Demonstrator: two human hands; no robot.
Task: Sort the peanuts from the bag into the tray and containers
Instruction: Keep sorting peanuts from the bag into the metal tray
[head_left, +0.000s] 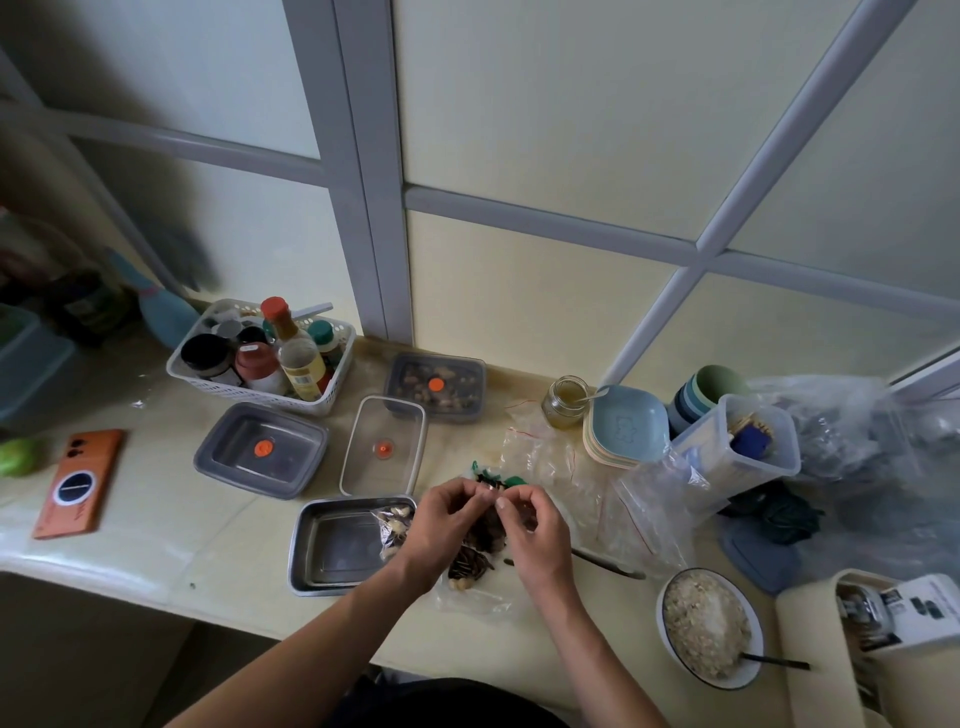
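Note:
A clear plastic bag (470, 566) of mixed nuts and dark seeds lies on the counter, partly over the right rim of the metal tray (324, 545). Both my hands are above it, fingertips meeting. My left hand (448, 519) and my right hand (530, 525) each pinch the bag's top edge, where green print shows. Behind stand a clear container (384, 447), a grey lidded container (260, 449) and a grey container (436, 387) holding nuts. The tray looks bare apart from the bag's corner.
A white basket (270, 358) of bottles stands at the back left, an orange phone (78, 483) at the left. Right of the bag lie empty zip bags (582, 483), a jar (563, 400), stacked plates (626, 426), a tall clear box (743, 441) and a bowl of rice (709, 626).

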